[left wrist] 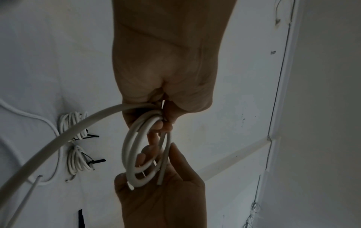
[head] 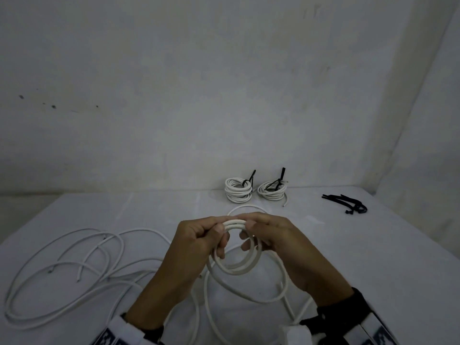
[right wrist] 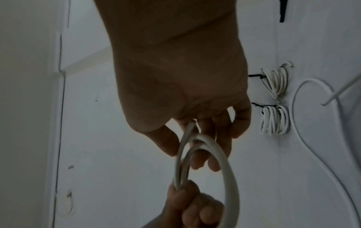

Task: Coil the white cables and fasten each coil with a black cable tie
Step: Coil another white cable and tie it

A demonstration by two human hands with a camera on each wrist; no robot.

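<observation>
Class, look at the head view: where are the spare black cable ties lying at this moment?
The spare black cable ties lie on the table at far right, right of the two tied coils by the wall.

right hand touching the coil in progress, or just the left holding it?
Touching. In the head view the right hand pinches the top of the coil beside the left hand; the right wrist view shows its fingers curled around the loops.

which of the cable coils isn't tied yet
The coil in both hands: no black tie. The two coils by the wall each have one.
</observation>
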